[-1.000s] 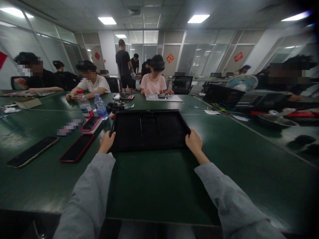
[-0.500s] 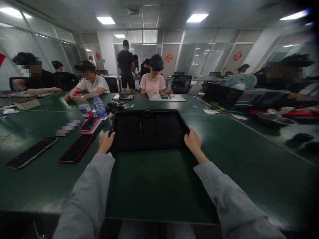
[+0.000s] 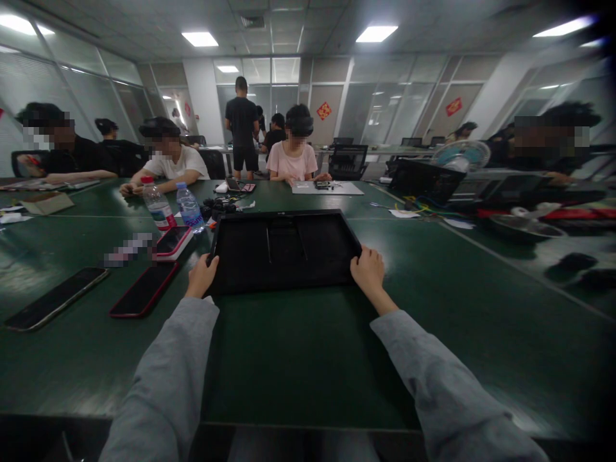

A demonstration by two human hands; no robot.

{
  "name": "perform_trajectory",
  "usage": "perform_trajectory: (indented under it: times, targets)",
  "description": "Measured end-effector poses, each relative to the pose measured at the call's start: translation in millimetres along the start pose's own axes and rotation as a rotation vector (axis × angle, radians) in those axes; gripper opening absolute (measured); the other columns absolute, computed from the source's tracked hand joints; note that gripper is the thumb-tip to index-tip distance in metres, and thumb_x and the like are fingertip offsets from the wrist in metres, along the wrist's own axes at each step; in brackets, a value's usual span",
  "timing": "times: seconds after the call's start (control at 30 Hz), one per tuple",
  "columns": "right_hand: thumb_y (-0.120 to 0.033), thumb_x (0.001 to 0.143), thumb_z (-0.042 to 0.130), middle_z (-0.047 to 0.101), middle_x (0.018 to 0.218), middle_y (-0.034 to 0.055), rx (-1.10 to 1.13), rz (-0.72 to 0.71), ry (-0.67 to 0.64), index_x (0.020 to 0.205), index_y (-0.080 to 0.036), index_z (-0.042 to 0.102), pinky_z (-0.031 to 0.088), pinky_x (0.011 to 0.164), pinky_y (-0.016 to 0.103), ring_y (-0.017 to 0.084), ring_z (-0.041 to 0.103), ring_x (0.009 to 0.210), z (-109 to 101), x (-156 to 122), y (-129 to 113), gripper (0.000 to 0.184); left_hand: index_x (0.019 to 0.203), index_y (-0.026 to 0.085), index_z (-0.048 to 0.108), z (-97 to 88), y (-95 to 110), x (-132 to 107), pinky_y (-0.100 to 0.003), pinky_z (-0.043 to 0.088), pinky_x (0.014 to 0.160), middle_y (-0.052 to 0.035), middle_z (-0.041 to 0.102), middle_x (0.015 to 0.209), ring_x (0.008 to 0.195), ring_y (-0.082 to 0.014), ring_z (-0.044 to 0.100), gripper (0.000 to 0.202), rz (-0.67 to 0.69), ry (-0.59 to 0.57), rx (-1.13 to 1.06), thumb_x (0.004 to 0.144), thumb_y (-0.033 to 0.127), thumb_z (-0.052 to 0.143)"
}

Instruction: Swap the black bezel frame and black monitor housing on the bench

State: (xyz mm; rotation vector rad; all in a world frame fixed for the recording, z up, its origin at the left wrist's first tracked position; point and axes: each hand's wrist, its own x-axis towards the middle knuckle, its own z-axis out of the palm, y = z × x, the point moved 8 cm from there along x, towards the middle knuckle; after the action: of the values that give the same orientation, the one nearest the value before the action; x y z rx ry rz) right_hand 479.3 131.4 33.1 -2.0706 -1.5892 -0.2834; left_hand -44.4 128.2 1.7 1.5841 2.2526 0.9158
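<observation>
A black, shallow, rectangular monitor casing (image 3: pixel 240 253) lies in front of me, with raised edges and two thin upright lines near its middle. At its near left corner, my left hand (image 3: pixel 201 276) is closed on the side edge, thumb on top. On the opposite side edge, my right hand (image 3: pixel 369 273) is closed too, its thumb over the rim. Grey sleeves cover both forearms. Whether the casing rests fully on the green table (image 3: pixel 308 359) or is slightly raised, I cannot tell.
Left of the casing are a red-edged phone (image 3: pixel 144 290), a pink-edged phone (image 3: pixel 172 244), a dark phone (image 3: pixel 58 298) and two bottles (image 3: pixel 190 208). Cables (image 3: pixel 219 208) lie behind. Several people sit around; a fan (image 3: pixel 461 156) and a pan (image 3: pixel 527 226) are at right.
The whole view has shifted slightly, so things appear a little further left. My right hand's fingers have shifted slightly on the casing's edge; both hands keep their hold.
</observation>
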Motion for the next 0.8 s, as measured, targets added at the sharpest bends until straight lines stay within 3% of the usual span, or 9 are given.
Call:
perform_trajectory:
  times: [0.33, 0.5, 0.8]
  targets:
    - [-0.04, 0.101, 0.029, 0.04, 0.148, 0.0198, 0.029, -0.199, 0.025, 0.148, -0.013, 0.039, 0.032, 0.109, 0.05, 0.032, 0.033, 0.137, -1, -24, -50, 0.055, 0.137, 0.016, 0.055, 0.8, -2, 1, -0.043, 0.041, 0.107, -0.017, 0.064, 0.135, 0.127, -0.0304, 0.058, 0.053, 0.007, 0.01, 0.005, 0.097, 0.049, 0.043]
    - [-0.038, 0.101, 0.031, 0.041, 0.146, 0.0212, 0.016, -0.197, -0.016, 0.147, -0.01, 0.041, 0.036, 0.106, 0.049, 0.033, 0.036, 0.134, 6, -24, -50, 0.055, 0.138, 0.015, 0.054, 1.2, -2, 1, -0.043, 0.041, 0.107, -0.0178, 0.063, 0.135, 0.128, -0.0308, 0.058, 0.054, 0.001, 0.009, 0.022, 0.097, 0.048, 0.043]
    - [-0.035, 0.1, 0.032, 0.044, 0.143, 0.0202, 0.036, -0.234, 0.019, 0.145, -0.01, 0.043, 0.034, 0.107, 0.047, 0.032, 0.037, 0.133, 0, -30, -60, 0.052, 0.138, 0.016, 0.054, -0.6, 1, -1, -0.043, 0.044, 0.102, -0.0175, 0.066, 0.131, 0.122, -0.0311, 0.061, 0.053, 0.002, -0.008, 0.044, 0.098, 0.049, 0.041]
